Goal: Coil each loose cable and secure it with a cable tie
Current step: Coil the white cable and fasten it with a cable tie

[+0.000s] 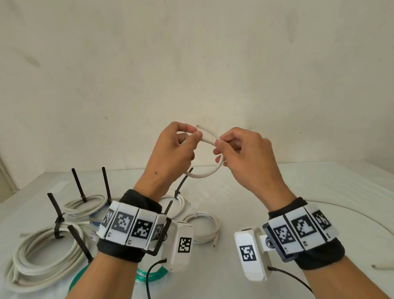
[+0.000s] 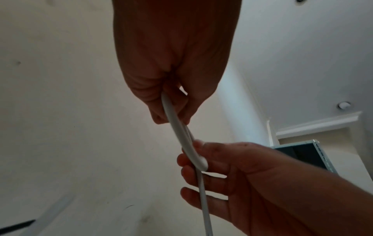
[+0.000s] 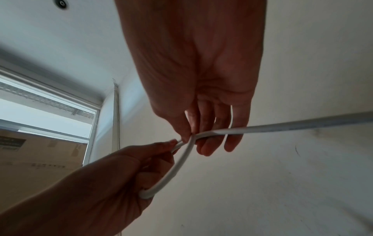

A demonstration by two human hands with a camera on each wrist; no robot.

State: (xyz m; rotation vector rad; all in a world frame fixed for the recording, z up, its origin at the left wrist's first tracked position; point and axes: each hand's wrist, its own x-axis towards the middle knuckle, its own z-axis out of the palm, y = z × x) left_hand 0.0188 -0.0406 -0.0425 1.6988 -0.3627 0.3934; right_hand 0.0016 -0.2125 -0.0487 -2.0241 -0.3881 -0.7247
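Both hands are up off the table (image 1: 253,192) here, and plenty is hidden: from the head camera the backs of the hands cover most of the fingertips, and the wrist bands and camera units block parts of the coils lying behind them. The left hand (image 1: 171,149) has thumb and forefinger curled shut on the white cable (image 1: 205,174), pinching it near its free end, which pokes out up and to the right past the thumb. The right hand (image 1: 243,155) pinches the same cable just beside it, thumb and forefinger closed tight, the other fingers loosely curled below. Between the two pinches the cable drops into one small loop that hangs under the hands, clear of the table. In the right wrist view the cable crosses itself right at the right hand's fingertips (image 3: 203,148) and one run streaks off to the right edge, cut off there. In the left wrist view it passes down across the right hand's fingers and out of the bottom edge. The long tail (image 1: 386,236) sweeps in a wide arc over the table's right side. On the left lie several white coils (image 1: 44,258) bound with black cable ties (image 1: 58,221), tails sticking up, and a green coil (image 1: 151,274), partly hidden by the left forearm.
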